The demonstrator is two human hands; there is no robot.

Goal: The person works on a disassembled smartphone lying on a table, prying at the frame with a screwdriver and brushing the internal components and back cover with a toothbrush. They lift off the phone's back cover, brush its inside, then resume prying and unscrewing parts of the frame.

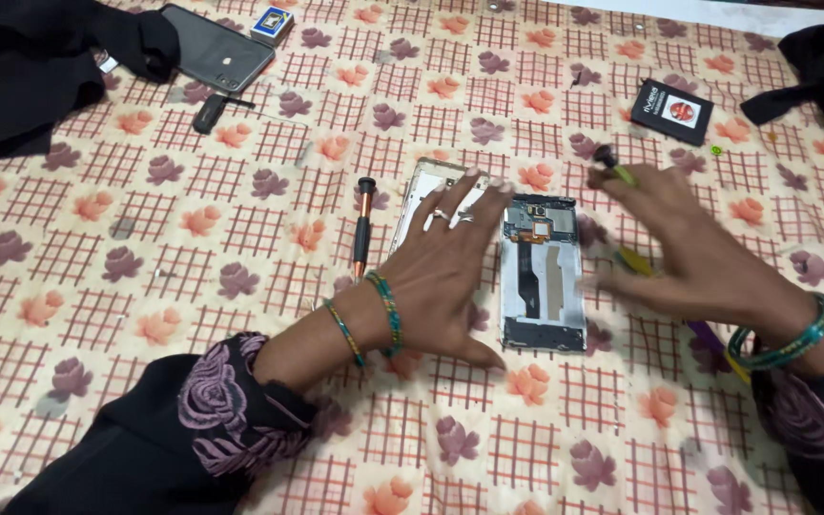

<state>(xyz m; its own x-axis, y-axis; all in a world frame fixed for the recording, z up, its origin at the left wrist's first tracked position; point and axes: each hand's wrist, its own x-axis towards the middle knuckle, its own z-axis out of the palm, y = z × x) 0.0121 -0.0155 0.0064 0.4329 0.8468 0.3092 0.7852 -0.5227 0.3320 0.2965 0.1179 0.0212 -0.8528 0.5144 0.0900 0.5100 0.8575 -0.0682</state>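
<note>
The left hand (445,267) lies flat, fingers spread, on a pale phone back cover (423,186) beside the opened phone (540,272) on the floral cloth (193,286). The right hand (684,253), blurred, pinches a small green-handled tool (614,164); an orange screwdriver (363,224) lies just left.

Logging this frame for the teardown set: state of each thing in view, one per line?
opened phone: back off, internals and flex cable exposed, lying flat
phone back cover: detached, lying under the left hand
left hand: open, palm down, fingers spread on the cover
right hand: blurred, a small tool between its fingers
orange screwdriver: lying flat, untouched
second phone: lying flat, back up
</note>
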